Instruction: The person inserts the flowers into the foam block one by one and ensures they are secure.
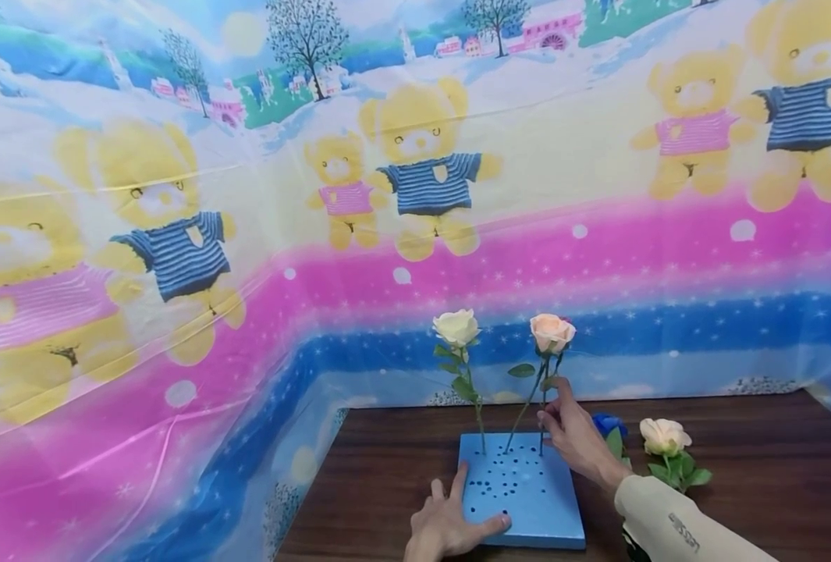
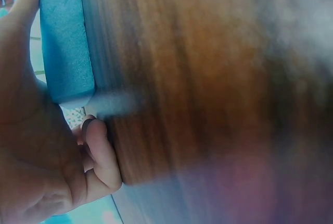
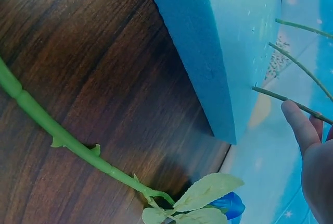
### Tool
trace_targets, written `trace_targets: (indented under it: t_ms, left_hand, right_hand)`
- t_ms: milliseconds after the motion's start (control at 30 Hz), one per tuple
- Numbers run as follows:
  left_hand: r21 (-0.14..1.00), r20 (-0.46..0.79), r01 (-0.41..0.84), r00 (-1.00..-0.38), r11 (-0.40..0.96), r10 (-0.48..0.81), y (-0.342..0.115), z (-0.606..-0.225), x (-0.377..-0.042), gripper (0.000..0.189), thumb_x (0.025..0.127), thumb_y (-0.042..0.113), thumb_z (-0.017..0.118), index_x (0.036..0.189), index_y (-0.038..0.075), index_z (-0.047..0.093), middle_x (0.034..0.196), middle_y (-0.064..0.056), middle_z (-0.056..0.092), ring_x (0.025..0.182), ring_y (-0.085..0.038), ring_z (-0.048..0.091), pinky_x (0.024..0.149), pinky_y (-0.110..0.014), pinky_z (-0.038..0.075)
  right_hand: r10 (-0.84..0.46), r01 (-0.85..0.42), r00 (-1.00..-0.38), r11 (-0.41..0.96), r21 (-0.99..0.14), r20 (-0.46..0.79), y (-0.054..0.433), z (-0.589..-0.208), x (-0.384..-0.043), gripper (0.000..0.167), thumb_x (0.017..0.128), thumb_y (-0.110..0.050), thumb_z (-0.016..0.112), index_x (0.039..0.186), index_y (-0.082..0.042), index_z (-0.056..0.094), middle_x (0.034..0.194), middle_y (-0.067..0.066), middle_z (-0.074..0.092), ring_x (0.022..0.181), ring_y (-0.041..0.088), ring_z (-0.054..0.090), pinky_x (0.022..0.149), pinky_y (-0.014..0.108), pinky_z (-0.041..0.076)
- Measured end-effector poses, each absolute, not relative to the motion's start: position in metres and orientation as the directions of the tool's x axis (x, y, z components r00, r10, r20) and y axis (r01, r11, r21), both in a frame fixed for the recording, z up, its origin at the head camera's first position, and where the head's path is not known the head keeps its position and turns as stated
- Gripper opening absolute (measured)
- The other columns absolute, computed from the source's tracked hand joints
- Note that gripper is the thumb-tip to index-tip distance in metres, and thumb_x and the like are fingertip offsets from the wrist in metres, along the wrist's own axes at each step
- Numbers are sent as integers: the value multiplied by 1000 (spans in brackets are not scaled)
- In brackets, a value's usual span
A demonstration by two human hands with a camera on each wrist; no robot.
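Observation:
A blue foam block (image 1: 555, 511) with several small holes lies on the table. My left hand (image 1: 446, 521) rests on its near left side, thumb on top and forefinger along the edge. Three stems stand in the far row of holes. A white rose (image 1: 456, 328) is at the left, and a peach rose (image 1: 552, 334) leans right from the middle. My right hand (image 1: 580, 437) pinches the rightmost stem (image 3: 270, 94) just above the block; its bloom is mostly hidden behind the peach rose, with only a reddish edge showing.
On the dark wooden table (image 1: 387, 460), right of the block, lie a blue rose (image 1: 606, 424) and a cream rose (image 1: 664, 437). A thick green stem (image 3: 78, 148) crosses the right wrist view. Behind hangs a bear-printed cloth (image 1: 527, 257).

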State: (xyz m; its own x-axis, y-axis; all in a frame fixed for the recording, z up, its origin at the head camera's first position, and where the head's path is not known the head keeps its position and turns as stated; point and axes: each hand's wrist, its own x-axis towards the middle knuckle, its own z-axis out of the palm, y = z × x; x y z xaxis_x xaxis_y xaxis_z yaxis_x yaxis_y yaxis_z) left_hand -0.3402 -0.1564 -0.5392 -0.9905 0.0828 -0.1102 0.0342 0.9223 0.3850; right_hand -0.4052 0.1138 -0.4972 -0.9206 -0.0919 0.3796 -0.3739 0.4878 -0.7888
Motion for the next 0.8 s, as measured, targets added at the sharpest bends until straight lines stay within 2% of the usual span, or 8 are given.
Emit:
trace_targets:
  t_ms: [433, 633, 800]
  left_hand:
    - [381, -102, 31, -992, 924, 76, -161, -534, -343, 120, 82, 95, 69, 176, 29, 35, 123, -19, 53, 92, -35, 62, 73, -61, 51]
    - [394, -117, 12, -991, 919, 63, -157, -538, -341, 120, 81, 94, 71, 175, 29, 37, 126, -22, 53, 93, -38, 63, 80, -66, 53]
    - [394, -123, 8, -990, 919, 62, -157, -539, -341, 120, 81, 94, 71, 175, 28, 38, 133, -25, 53, 99, -42, 66, 86, -71, 53]
  right_hand:
    - [-82, -365, -921, 522, -771, 380, 108, -496, -409, 43, 115, -4, 59, 151, -18, 39, 108, 11, 67, 106, 36, 74, 85, 43, 67]
    - [-90, -382, -914, 521, -764, 396, 114, -501, -406, 44, 115, -5, 61, 150, -20, 40, 108, 10, 64, 104, 27, 73, 85, 44, 67]
    - [-87, -391, -905, 557, -733, 416, 119, -495, -404, 42, 115, -11, 65, 149, -15, 41, 110, 10, 66, 95, 22, 72, 79, 39, 66]
